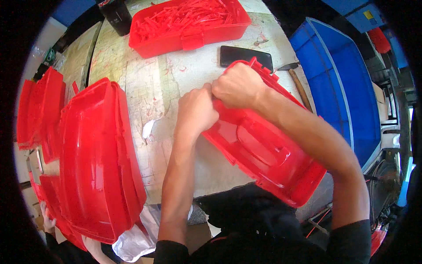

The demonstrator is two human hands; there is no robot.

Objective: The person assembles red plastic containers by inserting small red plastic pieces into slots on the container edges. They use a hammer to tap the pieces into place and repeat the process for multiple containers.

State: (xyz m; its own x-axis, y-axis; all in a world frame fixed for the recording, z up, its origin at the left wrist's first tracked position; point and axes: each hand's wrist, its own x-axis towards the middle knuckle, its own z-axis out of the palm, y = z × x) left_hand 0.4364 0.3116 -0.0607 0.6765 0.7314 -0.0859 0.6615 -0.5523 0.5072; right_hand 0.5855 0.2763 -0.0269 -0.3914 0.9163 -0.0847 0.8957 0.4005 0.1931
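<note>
A red plastic box shell [274, 152], glossy and hollow, lies slantwise in front of me with its inside facing up. Its near right end reaches past the table's front edge. My left hand [198, 109] is closed at the shell's far left end, the fingers curled out of sight. Right against it, my right hand [239, 86] makes a fist on the same end, beside the hinge-like tabs along the rim. What the fingertips press on is hidden. Just beyond the right hand lies a black phone [246, 57].
A red bin [165, 46] full of thin red plastic scraps stands at the back. Stacked red shells [88, 163] fill the left side, with another person's hand [47, 218] beside them. A wooden-handled tool [300, 90] and a blue crate [325, 75] are at right.
</note>
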